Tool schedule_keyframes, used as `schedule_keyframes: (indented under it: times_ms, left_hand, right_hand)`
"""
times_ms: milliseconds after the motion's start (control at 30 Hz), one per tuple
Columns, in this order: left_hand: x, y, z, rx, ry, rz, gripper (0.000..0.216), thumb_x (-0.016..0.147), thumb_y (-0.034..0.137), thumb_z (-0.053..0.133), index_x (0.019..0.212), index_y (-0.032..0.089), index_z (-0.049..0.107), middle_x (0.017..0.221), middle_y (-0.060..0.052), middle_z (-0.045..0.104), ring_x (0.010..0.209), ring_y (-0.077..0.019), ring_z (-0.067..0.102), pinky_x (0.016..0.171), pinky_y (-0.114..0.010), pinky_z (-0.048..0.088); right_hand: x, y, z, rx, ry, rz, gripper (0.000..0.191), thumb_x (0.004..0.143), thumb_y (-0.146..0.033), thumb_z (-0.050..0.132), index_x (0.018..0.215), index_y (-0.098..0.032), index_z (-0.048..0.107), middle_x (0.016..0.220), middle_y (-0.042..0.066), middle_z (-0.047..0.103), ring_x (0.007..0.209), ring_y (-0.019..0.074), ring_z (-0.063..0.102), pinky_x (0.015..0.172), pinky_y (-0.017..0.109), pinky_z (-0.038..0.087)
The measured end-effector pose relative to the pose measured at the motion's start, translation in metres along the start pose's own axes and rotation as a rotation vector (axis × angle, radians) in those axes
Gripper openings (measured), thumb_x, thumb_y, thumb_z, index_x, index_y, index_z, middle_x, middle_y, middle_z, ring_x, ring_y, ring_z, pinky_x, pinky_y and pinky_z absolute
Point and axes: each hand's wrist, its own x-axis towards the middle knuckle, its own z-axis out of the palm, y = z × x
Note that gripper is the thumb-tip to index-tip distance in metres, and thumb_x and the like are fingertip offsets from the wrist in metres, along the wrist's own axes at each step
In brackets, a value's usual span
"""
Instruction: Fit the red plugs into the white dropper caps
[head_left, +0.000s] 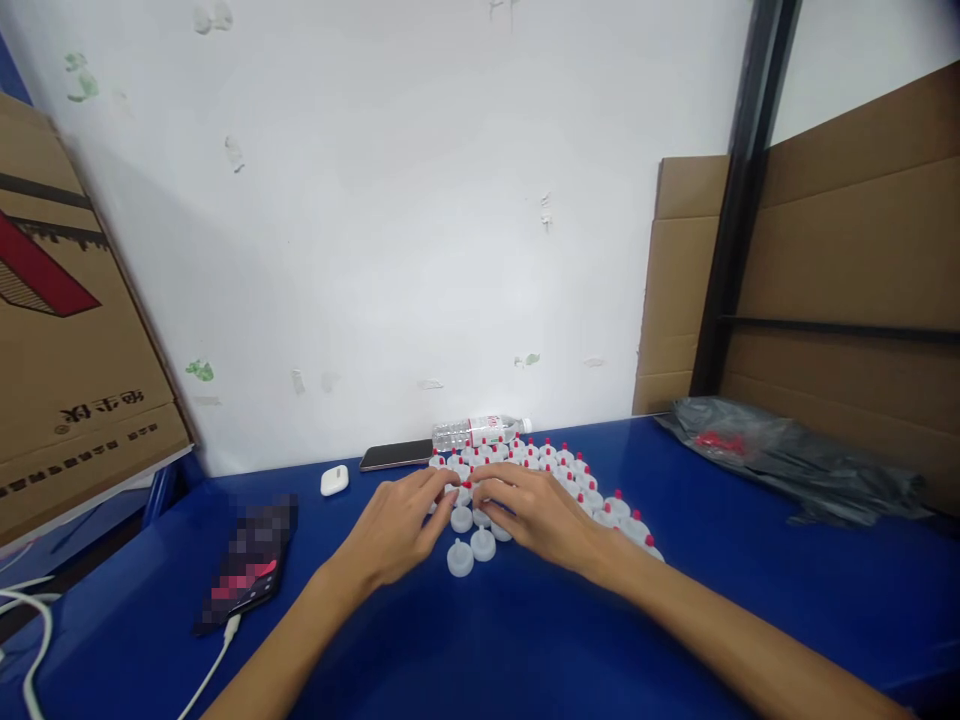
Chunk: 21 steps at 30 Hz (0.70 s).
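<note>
Both my hands meet over a cluster of translucent white nozzle lids in the middle of the blue table. My left hand (409, 515) curls its fingers around the side of one white lid, partly hidden by them. A small red tip cap (466, 485) tops that lid between my hands. My right hand (529, 505) reaches in from the other side, its bent fingers closed at the red cap. Just in front lie white lids without red caps, including a near one (460, 558) and its neighbour (483, 544). Behind and to the right stand many red-capped lids (617, 503).
A clear bottle (480, 431) lies against the wall beside a dark phone (396, 456). A white earbud case (334, 480) and a charging phone (247, 560) are on the left. A grey plastic bag (795, 460) lies right. Cardboard (75, 330) stands at the left edge.
</note>
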Motion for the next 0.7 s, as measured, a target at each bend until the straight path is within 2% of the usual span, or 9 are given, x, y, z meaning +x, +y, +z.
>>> schedule_keyframes:
  times_ms: [200,400,533,633,700]
  left_hand:
    - [0.000,0.006,0.004,0.124,-0.053,0.052,0.026,0.100,0.038,0.038,0.103,0.021,0.057,0.094,-0.006,0.068,0.081,-0.0196,0.063,0.066,-0.029,0.041]
    - [-0.001,0.008,0.005,0.077,-0.082,0.089,0.029,0.101,0.029,0.031,0.090,0.021,0.055,0.081,-0.003,0.065,0.067,-0.0157,0.057,0.062,-0.029,0.034]
    - [-0.002,0.007,0.005,-0.154,0.009,0.010,0.039,0.103,0.033,0.027,0.070,0.021,0.046,0.063,0.001,0.056,0.057,-0.0131,0.049,0.059,-0.029,0.033]
    - [-0.004,-0.001,-0.001,-0.312,0.131,-0.148,0.048,0.103,0.039,0.020,0.061,0.022,0.034,0.051,0.003,0.044,0.049,-0.0119,0.042,0.054,-0.027,0.033]
    - [-0.003,-0.010,-0.007,-0.248,0.214,-0.216,0.049,0.102,0.039,0.019,0.059,0.022,0.035,0.049,0.003,0.043,0.048,-0.0120,0.042,0.054,-0.027,0.033]
  right_hand:
    - [0.000,-0.005,-0.004,-0.046,-0.059,-0.055,0.013,0.098,-0.018,0.045,0.099,-0.022,0.058,0.105,0.008,0.069,0.103,0.0191,0.064,0.088,0.033,0.051]
    - [0.006,-0.007,-0.002,-0.063,-0.040,-0.171,0.016,0.100,-0.020,0.043,0.093,-0.021,0.057,0.096,0.006,0.069,0.096,0.0182,0.063,0.094,0.036,0.048]
    - [0.011,-0.006,-0.006,-0.092,0.010,-0.220,0.018,0.100,-0.015,0.041,0.092,-0.020,0.056,0.106,0.006,0.070,0.101,0.0163,0.063,0.104,0.037,0.041]
    - [0.008,0.010,-0.014,-0.156,0.039,-0.104,0.020,0.098,-0.011,0.040,0.092,-0.021,0.057,0.104,0.006,0.071,0.100,0.0174,0.064,0.108,0.041,0.038]
    - [0.004,0.025,-0.020,-0.190,0.057,0.001,0.019,0.098,-0.013,0.042,0.094,-0.021,0.059,0.105,0.007,0.070,0.102,0.0189,0.064,0.107,0.043,0.038]
